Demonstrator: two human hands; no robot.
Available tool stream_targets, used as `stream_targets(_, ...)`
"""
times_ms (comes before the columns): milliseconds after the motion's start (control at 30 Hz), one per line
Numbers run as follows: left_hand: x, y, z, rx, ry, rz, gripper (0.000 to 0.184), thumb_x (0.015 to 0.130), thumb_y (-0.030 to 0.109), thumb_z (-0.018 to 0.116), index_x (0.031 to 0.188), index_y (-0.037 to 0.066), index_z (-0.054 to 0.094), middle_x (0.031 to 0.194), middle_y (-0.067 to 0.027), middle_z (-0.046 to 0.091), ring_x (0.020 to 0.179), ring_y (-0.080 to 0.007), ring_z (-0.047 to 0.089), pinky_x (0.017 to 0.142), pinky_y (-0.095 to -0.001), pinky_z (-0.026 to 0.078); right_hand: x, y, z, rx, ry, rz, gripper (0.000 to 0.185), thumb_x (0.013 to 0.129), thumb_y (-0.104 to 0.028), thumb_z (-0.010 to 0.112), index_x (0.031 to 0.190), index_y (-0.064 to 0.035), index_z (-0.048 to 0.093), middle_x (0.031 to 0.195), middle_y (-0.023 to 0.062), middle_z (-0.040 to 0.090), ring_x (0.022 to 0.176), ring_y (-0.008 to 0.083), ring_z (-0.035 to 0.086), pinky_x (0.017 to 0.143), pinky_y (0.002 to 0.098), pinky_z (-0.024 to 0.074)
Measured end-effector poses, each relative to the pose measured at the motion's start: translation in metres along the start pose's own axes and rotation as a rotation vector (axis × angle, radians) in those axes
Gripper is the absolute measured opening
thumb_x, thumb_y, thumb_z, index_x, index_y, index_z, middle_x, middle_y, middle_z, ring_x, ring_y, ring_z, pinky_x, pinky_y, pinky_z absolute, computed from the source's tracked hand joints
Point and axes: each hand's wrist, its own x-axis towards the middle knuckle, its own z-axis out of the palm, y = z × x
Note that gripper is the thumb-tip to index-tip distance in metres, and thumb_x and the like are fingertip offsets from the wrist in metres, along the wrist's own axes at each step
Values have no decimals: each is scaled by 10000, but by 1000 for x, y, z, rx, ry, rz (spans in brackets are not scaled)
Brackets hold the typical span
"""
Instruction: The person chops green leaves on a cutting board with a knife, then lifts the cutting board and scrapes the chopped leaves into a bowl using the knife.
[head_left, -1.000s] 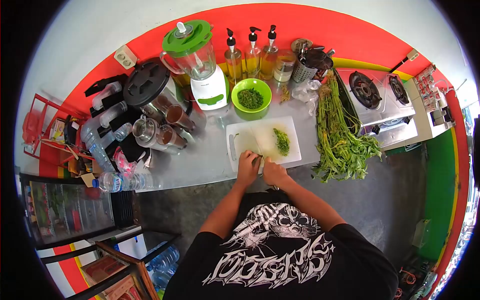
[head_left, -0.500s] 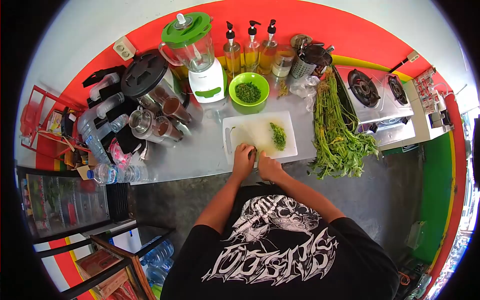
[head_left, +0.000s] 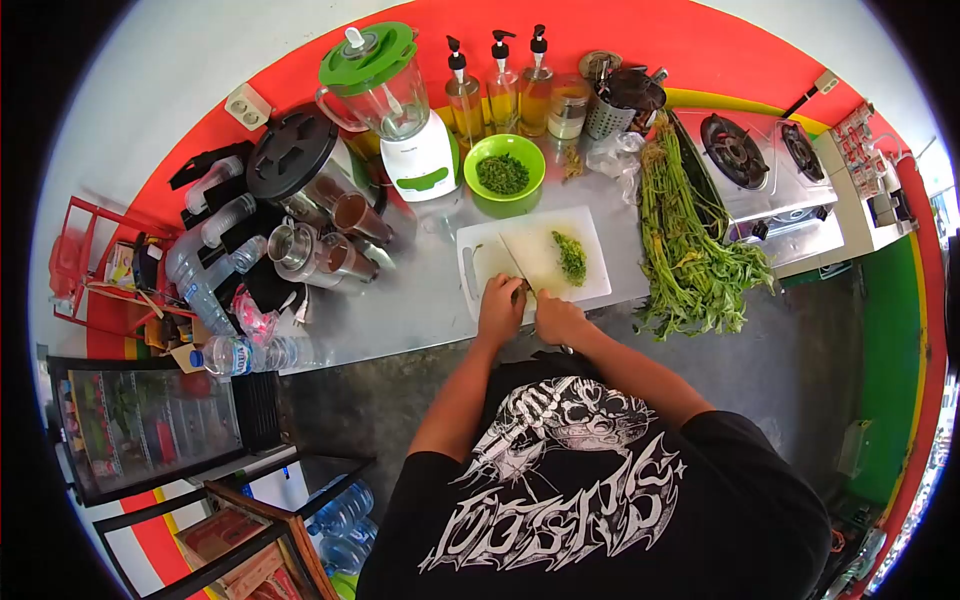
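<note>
A white cutting board (head_left: pixel 590 290) lies at the counter's front edge. My right hand (head_left: pixel 560 322) is closed around the handle of a knife, whose thin blade (head_left: pixel 517 256) points away and to the left over the board. Just left of the blade, my left hand (head_left: pixel 502 308) has its fingers bent together at the board's near edge. Something small and dark shows at its fingertips, too small to make out. A pile of chopped green herbs (head_left: pixel 570 258) rests on the board's right half. Behind the board stands a green bowl (head_left: pixel 508 207) holding darker chopped greens (head_left: pixel 503 174).
A large bundle of leafy stalks (head_left: pixel 690 250) lies right of the board, beside a gas stove (head_left: pixel 780 190). At the back are a blender (head_left: pixel 415 160), pump bottles (head_left: pixel 500 100) and a jar (head_left: pixel 568 108). Metal cups (head_left: pixel 350 262) and a water bottle (head_left: pixel 250 355) stand or lie left.
The knife blade now shows lying across the middle of the board, where it was hardly visible before. Both hands stay close together at the near edge. The whole view has shifted slightly.
</note>
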Motion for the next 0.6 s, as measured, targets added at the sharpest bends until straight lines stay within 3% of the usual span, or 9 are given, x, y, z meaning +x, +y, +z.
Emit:
stream_targets(300, 1, -9, -1, -65, -25, -12, 139, 838, 106, 675, 930, 3, 658, 846, -136, 564, 839, -320, 549, 752, -404, 442, 0, -2, 1, -2, -37, 31, 305, 899, -131, 508, 1148, 35, 448, 1038, 318, 666, 997, 470, 663, 883, 535, 517)
stream_targets(333, 0, -9, 1, -69, 0, -10, 135, 829, 93, 681, 927, 3, 658, 841, -137, 560, 817, -316, 545, 736, -405, 439, -4, -4, 1, -10, -44, 40, 335, 875, -123, 557, 1150, 35, 450, 1045, 303, 673, 1015, 451, 668, 892, 512, 524)
stream_targets(367, 0, -10, 1, -64, -3, -9, 146, 817, 85, 692, 934, 7, 653, 854, -135, 571, 819, -311, 552, 742, -397, 446, -10, -6, 1, -18, -54, 52, 369, 851, -116, 606, 1151, 36, 453, 1051, 288, 679, 1032, 431, 673, 901, 489, 532)
stream_targets(433, 1, -4, 2, -100, 54, -52, 161, 807, 78, 701, 941, 10, 645, 875, -129, 588, 834, -309, 565, 755, -391, 456, -13, -7, 4, -30, -54, 63, 375, 844, -114, 611, 1148, 36, 452, 1037, 280, 684, 1004, 426, 684, 886, 483, 540)
stream_targets(533, -1, -5, -3, -60, -22, -80, 170, 811, 93, 709, 939, 8, 636, 909, -132, 600, 877, -318, 577, 783, -391, 466, -4, -6, 5, -36, -16, 29, 386, 836, -119, 622, 1148, 30, 450, 1032, 272, 686, 985, 417, 690, 862, 490, 546)
stream_targets(567, -1, -5, -3, -48, 13, -28, 182, 812, 99, 711, 947, 0, 639, 917, -140, 601, 909, -331, 579, 797, -398, 464, -3, -5, 4, -28, -35, 30, 296, 892, -106, 530, 1143, 26, 449, 1038, 291, 681, 1005, 442, 674, 874, 516, 527)
stream_targets(600, -2, -7, -4, -49, 4, -10, 183, 811, 95, 710, 953, -3, 647, 922, -142, 603, 921, -336, 579, 805, -402, 464, -5, -7, 2, -24, -27, 38, 293, 893, -109, 528, 1143, 25, 452, 1038, 288, 682, 1004, 440, 674, 874, 515, 527)
